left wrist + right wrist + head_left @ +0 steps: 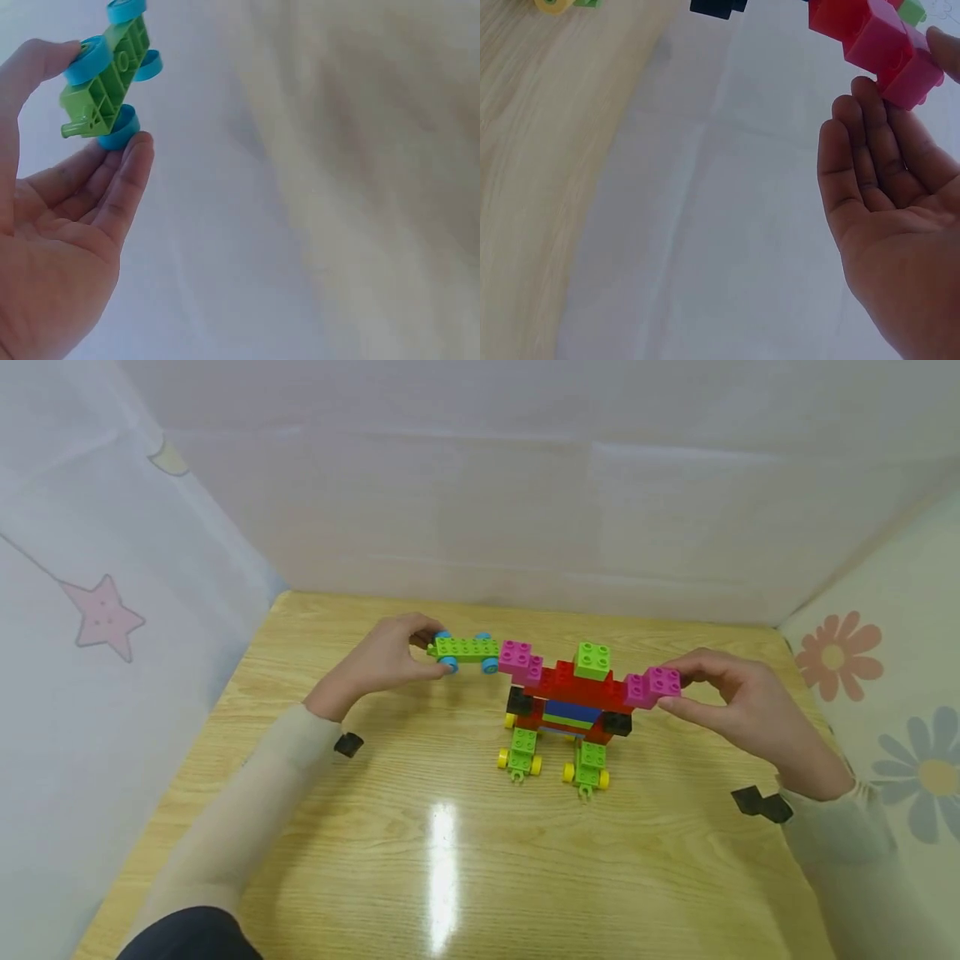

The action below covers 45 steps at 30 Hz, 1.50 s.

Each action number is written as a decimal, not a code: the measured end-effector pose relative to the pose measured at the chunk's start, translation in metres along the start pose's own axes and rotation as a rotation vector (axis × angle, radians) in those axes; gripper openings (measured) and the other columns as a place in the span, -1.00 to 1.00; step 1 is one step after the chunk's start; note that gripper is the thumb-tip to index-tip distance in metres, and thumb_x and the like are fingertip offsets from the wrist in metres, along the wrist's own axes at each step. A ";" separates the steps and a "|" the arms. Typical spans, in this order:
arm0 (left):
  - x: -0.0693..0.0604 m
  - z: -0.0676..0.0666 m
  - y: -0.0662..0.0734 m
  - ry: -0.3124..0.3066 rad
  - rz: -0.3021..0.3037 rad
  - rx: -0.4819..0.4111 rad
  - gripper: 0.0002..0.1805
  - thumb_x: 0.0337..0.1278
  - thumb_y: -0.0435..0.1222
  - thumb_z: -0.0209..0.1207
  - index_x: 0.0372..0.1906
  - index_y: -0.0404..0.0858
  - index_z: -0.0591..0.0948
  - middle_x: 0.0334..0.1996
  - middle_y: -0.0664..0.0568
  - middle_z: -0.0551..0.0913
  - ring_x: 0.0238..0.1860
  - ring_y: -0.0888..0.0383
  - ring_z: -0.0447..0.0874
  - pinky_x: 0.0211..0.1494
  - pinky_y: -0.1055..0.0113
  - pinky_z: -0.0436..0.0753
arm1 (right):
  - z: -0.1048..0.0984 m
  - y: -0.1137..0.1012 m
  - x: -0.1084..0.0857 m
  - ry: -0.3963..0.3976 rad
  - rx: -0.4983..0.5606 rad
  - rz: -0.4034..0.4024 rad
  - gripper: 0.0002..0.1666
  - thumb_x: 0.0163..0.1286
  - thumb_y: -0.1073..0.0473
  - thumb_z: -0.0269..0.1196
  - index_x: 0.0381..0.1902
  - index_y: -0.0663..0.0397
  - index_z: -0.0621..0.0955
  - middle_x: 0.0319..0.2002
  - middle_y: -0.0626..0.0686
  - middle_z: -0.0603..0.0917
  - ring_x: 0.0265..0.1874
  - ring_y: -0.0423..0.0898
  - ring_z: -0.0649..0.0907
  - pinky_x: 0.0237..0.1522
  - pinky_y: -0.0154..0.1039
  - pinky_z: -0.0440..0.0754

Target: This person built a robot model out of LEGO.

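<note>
In the head view a brick figure stands on the table, built round a red row of bricks point(603, 691) with a lime-green brick point(593, 658) on top. My left hand point(382, 658) pinches a green wheeled base point(467, 649) between thumb and fingers, by its blue wheels point(88, 60). The base's far end meets the pink bricks point(516, 656) on the figure's left side; whether they are joined I cannot tell. At the opposite end my right hand point(750, 710) pinches the outer pink brick point(664, 680), its fingers under it in the right wrist view.
Two green wheeled pieces with yellow wheels point(536, 765) stick out at the figure's front. Black bricks point(617, 724) sit at its sides. The wooden table point(360, 860) ends at a pale cloth backdrop point(450, 510) behind and at both sides.
</note>
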<state>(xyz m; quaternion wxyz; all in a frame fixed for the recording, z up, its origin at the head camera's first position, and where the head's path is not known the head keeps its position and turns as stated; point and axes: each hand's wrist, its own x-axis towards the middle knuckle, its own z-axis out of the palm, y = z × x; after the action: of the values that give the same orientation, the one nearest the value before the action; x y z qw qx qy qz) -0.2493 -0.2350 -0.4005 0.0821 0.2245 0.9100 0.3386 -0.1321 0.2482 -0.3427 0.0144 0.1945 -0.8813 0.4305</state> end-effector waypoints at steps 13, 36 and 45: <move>0.024 -0.046 0.086 0.154 0.234 -0.162 -0.37 0.26 -0.13 0.60 0.37 -0.24 0.70 0.22 -0.02 0.77 0.20 0.05 0.76 0.46 0.08 0.73 | -0.007 -0.052 0.039 0.049 -0.125 0.126 -0.55 0.59 -0.05 0.47 0.37 -0.28 0.74 0.28 -0.15 0.80 0.17 -0.45 0.66 0.65 0.09 0.50; 0.030 -0.026 0.152 -0.053 0.467 -0.208 -0.46 0.21 -0.18 0.61 0.25 -0.26 0.75 0.08 0.01 0.80 0.06 0.15 0.79 0.32 0.21 0.79 | 0.008 -0.085 0.064 -0.008 -0.020 0.004 -0.43 0.40 0.08 0.64 0.34 -0.25 0.77 0.27 -0.14 0.79 0.17 -0.35 0.70 0.61 0.30 0.47; 0.029 -0.014 0.148 -0.085 0.476 -0.190 -0.46 0.23 -0.15 0.62 0.24 -0.25 0.75 0.07 0.03 0.81 0.05 0.17 0.81 0.31 0.21 0.81 | 0.014 -0.079 0.052 -0.003 -0.041 0.025 -0.42 0.35 0.06 0.67 0.31 -0.28 0.78 0.26 -0.14 0.81 0.16 -0.30 0.71 0.60 0.32 0.45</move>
<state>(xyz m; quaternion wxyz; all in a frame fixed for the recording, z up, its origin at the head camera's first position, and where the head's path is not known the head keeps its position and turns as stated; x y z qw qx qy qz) -0.2267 -0.1304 -0.2929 0.0589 0.4376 0.7914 0.4228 -0.1499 0.1765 -0.2815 0.0118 0.1837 -0.8924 0.4121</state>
